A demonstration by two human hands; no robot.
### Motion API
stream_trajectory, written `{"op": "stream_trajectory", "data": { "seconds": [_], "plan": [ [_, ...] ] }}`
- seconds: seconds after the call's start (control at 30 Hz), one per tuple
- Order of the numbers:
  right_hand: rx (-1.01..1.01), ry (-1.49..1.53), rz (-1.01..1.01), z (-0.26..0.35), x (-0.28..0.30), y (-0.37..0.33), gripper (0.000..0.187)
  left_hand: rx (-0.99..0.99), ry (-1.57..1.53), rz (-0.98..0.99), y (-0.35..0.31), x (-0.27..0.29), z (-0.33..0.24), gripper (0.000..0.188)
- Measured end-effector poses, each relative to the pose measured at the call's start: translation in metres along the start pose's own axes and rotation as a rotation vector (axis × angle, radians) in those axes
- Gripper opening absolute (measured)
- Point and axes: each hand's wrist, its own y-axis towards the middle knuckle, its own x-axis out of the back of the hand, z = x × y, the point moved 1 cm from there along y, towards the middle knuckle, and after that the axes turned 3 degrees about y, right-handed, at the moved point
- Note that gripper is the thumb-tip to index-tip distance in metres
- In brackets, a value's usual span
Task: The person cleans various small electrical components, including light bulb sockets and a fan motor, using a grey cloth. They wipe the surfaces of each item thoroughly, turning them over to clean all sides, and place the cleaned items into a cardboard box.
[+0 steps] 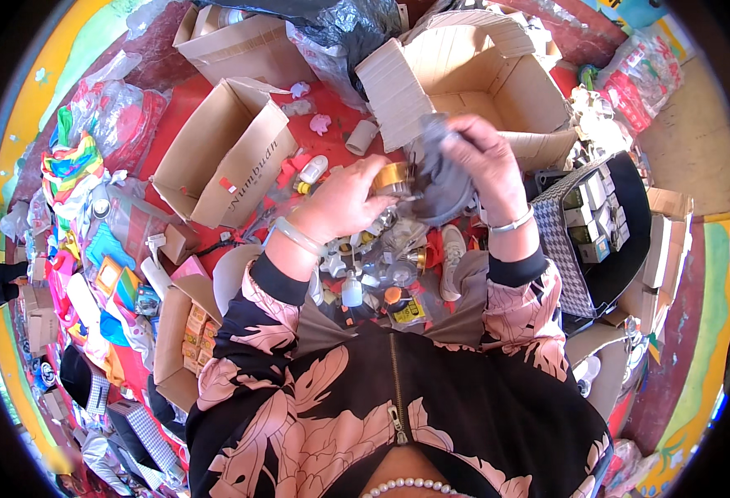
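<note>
My left hand (344, 197) is closed around a small round gold-coloured object (392, 177), whose exact kind I cannot make out. My right hand (488, 158) grips a dark grey cloth (444, 184), blurred by motion, that hangs down beside the gold object. I cannot tell whether the cloth touches it. Below both hands, between my legs, lies a pile of small items: a white-and-blue bottle (351, 290), a black piece with an orange top (395, 297) and clear plastic bits.
An open cardboard box (228, 158) stands at the left, and a larger one (498, 87) at the far right. A checkered bin (560, 249) to my right holds several small boxes (597, 212). Colourful cloths (74, 170) and plastic bags crowd the left side.
</note>
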Motion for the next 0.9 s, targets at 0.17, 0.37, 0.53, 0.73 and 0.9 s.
{"op": "stream_trajectory", "data": {
  "seconds": [0.17,0.37,0.53,0.73,0.9],
  "plan": [
    [0.164,-0.804,0.277,-0.024,-0.018,0.002,0.026,-0.058,0.081,-0.012,-0.003,-0.016,0.008,0.039],
    [0.251,-0.765,0.097,-0.032,-0.023,0.002,0.026,0.012,-0.045,-0.007,-0.001,-0.007,0.008,0.044],
    [0.158,0.033,-0.339,-0.042,0.011,0.02,0.01,0.047,-0.344,0.004,-0.006,0.001,0.01,0.046],
    [0.05,0.395,-0.142,-0.01,0.021,0.017,0.017,0.204,-1.118,-0.097,-0.005,0.011,0.01,0.043],
    [0.14,0.001,-0.042,-0.052,-0.029,0.006,0.015,0.209,-1.109,-0.009,-0.003,-0.001,0.007,0.039]
  ]
}}
